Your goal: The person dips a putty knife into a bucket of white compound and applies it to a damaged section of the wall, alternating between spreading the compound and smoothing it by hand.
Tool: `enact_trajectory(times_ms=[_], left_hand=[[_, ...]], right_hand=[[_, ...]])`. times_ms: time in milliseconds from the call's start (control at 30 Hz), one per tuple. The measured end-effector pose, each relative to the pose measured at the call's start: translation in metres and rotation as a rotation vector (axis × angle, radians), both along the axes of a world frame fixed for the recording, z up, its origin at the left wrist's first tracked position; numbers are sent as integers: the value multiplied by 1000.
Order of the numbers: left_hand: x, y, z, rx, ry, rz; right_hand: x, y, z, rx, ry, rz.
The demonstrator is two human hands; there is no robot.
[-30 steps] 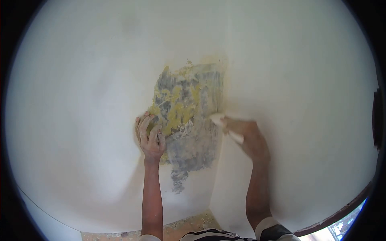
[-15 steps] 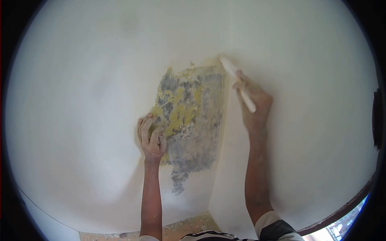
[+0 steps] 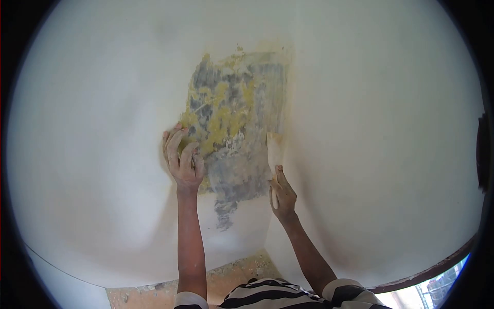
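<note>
A rough patch (image 3: 231, 113) of grey and yellow-green shows on the white wall. My right hand (image 3: 284, 198) grips a pale putty knife (image 3: 275, 149), its blade against the wall at the patch's lower right edge, near the corner. The end of its handle shows below my fingers. At the patch's left edge, my left hand (image 3: 184, 164) rests close to the wall with dusty, curled fingers. Whatever lies inside those fingers is hidden from view.
A second white wall (image 3: 381, 144) meets the patched one at a corner just right of the patch. Below is a worn orange-tan surface (image 3: 206, 280). A dark-edged opening (image 3: 432, 288) lets in light at lower right.
My right hand has drawn the putty knife down from the patch's upper right corner to its lower right edge. The view has shifted slightly; my left hand stays at the patch's left edge.
</note>
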State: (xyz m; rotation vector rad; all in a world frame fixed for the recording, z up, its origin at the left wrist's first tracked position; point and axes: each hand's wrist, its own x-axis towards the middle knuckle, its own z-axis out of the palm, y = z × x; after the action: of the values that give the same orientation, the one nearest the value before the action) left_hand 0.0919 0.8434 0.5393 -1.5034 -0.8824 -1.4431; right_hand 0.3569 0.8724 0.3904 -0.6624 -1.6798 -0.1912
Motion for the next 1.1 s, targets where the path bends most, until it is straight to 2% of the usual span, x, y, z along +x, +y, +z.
enact_trajectory(times_ms=[33,100,267,333,400,467,500,567,700,800,900,1100], left_hand=[[0,1,0,17,5,-9],[0,1,0,28,5,-14],[0,1,0,27,8,-13],[0,1,-2,18,6,-10],[-1,1,-2,16,5,-10],[-1,0,-2,1,2,-12],[-2,0,-2,3,1,-7],[-2,1,-2,8,7,-18],[-2,1,-3,8,11,-19],[-3,2,-2,16,10,-9],[-4,1,-3,11,16,-16],[-2,2,-1,29,26,-16]], right_hand=[[2,-11,3,-8,-2,1],[7,-31,12,-191,148,94],[13,-48,36,-276,288,137],[15,-46,40,-426,535,288],[16,-46,51,-401,547,315],[21,-55,73,-638,488,301],[24,-53,85,-638,485,306],[27,-44,108,-962,521,279],[15,-13,128,-997,543,281],[9,5,146,-914,497,278],[3,5,187,-820,590,347],[0,-7,294,-408,665,427]])
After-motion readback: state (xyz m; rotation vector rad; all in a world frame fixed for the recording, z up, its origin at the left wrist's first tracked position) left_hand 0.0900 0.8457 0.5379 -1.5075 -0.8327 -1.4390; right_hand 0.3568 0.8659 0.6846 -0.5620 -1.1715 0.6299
